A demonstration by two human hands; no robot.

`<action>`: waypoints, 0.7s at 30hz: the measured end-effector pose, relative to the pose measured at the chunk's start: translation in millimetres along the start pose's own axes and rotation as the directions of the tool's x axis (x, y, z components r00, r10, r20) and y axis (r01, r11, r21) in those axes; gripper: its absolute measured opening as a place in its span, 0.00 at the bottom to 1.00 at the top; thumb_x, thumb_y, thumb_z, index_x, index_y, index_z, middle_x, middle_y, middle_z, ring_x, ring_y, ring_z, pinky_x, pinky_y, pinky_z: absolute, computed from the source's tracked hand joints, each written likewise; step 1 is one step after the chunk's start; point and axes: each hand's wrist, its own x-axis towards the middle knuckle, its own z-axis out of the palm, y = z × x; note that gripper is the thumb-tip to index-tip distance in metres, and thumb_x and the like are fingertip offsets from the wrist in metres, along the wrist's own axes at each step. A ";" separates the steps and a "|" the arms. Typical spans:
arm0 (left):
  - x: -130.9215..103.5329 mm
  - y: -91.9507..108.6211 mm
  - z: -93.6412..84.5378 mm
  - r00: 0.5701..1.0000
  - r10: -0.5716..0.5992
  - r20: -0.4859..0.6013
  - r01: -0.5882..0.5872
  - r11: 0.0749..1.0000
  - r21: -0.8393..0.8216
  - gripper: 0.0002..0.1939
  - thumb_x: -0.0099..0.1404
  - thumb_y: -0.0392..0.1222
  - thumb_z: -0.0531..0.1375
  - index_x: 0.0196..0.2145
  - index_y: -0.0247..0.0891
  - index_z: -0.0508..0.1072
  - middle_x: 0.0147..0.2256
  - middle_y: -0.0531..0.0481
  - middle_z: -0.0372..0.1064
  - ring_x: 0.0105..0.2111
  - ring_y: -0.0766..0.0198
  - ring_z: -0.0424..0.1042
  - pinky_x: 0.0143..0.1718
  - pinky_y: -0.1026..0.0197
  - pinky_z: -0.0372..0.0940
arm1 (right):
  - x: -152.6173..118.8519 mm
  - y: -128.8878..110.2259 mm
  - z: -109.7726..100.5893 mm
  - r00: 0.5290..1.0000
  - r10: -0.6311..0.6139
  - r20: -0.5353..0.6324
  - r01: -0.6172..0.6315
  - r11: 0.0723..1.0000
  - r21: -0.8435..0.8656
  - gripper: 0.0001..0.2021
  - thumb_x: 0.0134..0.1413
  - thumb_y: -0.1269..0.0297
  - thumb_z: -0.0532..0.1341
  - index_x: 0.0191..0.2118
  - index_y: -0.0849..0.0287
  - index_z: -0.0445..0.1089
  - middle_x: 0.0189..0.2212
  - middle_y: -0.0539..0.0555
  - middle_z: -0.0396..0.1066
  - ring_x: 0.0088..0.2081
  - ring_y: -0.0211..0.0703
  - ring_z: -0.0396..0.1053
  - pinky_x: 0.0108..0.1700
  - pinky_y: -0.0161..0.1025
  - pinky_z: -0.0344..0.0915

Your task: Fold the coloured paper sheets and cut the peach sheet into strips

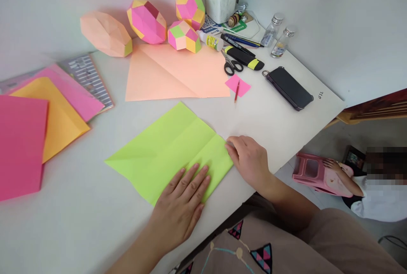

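Observation:
A creased sheet of lime-green paper (165, 142) lies on the white table in front of me, with one strip folded over along its right side. My left hand (182, 200) rests flat on its near part, fingers spread. At the sheet's right corner, my right hand (248, 155) has its thumb and forefinger pinched on the paper's edge; its other fingers are curled. Just beyond the green sheet is a larger peach sheet (178, 75) with a diagonal crease.
Folded paper solids (148, 22) stand along the wall. Scissors (233, 64), a glue bottle (211, 41), a box cutter (244, 57), a phone (289, 87) and glass bottles (282, 42) lie or stand at right. Coloured sheets (22, 147) are at left. A person sits by a pink stool (321, 174).

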 end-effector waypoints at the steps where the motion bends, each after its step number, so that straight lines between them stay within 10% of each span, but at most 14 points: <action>1: 0.2 0.0 0.0 1.000 0.001 0.002 -0.001 1.000 0.001 0.31 0.68 0.46 0.49 0.66 0.37 0.47 0.65 0.46 0.48 0.65 0.52 0.45 0.65 0.49 0.38 | -0.3 0.3 0.1 1.000 0.000 -0.004 0.000 1.000 0.003 0.09 0.64 0.64 0.52 0.36 0.58 0.68 0.27 0.52 0.70 0.32 0.40 0.66 0.29 0.36 0.53; 11: 0.1 -0.7 -0.3 1.000 0.001 0.016 -0.001 1.000 -0.012 0.28 0.68 0.46 0.50 0.63 0.36 0.55 0.65 0.46 0.48 0.65 0.51 0.45 0.65 0.49 0.38 | -10.1 5.2 -5.8 0.997 -0.041 -0.058 0.045 0.998 0.052 0.22 0.58 0.50 0.57 0.49 0.63 0.63 0.30 0.55 0.69 0.33 0.45 0.66 0.31 0.40 0.63; 21: 0.0 -0.4 -0.2 1.000 -0.002 0.011 0.002 1.000 -0.031 0.29 0.68 0.46 0.50 0.65 0.38 0.51 0.65 0.47 0.47 0.65 0.52 0.45 0.65 0.49 0.37 | -12.8 9.2 -9.1 1.000 0.006 -0.030 -0.006 1.000 -0.014 0.15 0.54 0.53 0.60 0.39 0.60 0.65 0.35 0.57 0.66 0.39 0.48 0.62 0.32 0.40 0.62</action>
